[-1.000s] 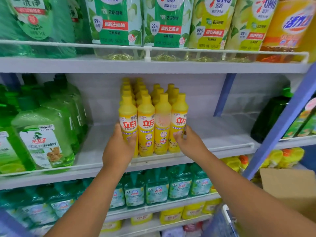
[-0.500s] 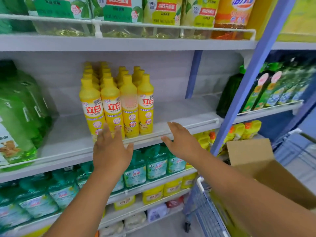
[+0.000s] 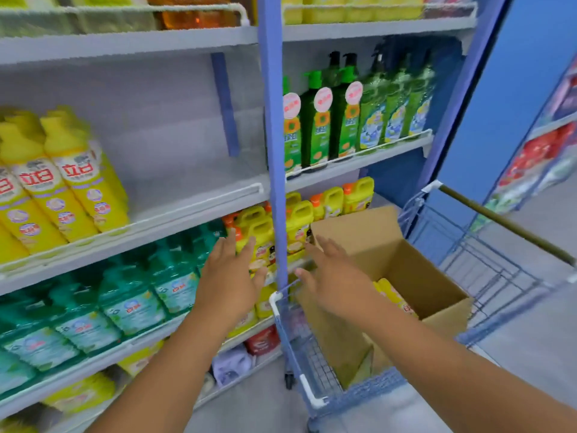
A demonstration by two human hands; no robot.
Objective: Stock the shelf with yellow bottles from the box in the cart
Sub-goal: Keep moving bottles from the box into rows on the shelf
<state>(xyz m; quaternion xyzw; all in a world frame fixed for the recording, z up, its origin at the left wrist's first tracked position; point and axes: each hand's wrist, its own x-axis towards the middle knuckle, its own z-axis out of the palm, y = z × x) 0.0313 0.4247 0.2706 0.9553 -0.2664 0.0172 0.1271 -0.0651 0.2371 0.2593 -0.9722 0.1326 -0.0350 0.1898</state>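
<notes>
Yellow bottles (image 3: 59, 179) with red labels stand in a block at the left of the grey shelf (image 3: 193, 207). An open cardboard box (image 3: 402, 260) sits in the blue wire cart (image 3: 312, 364) at the lower right, and a few yellow bottles (image 3: 395, 296) lie inside it. My left hand (image 3: 229, 281) hovers open in front of the lower shelves, holding nothing. My right hand (image 3: 335, 281) is open and empty over the box's near left edge, above the cart's rim.
A blue upright post (image 3: 274, 145) divides the shelving. Green pump bottles (image 3: 352, 110) fill the shelf right of it, yellow jugs (image 3: 331, 204) stand below, and teal bottles (image 3: 131, 295) line the shelf under the yellow ones. The cart's handle (image 3: 505, 225) juts out at the right.
Both hands have let go of the yellow bottles on the shelf and swung right and down toward the cart. My view has turned right, so the box is now in sight.
</notes>
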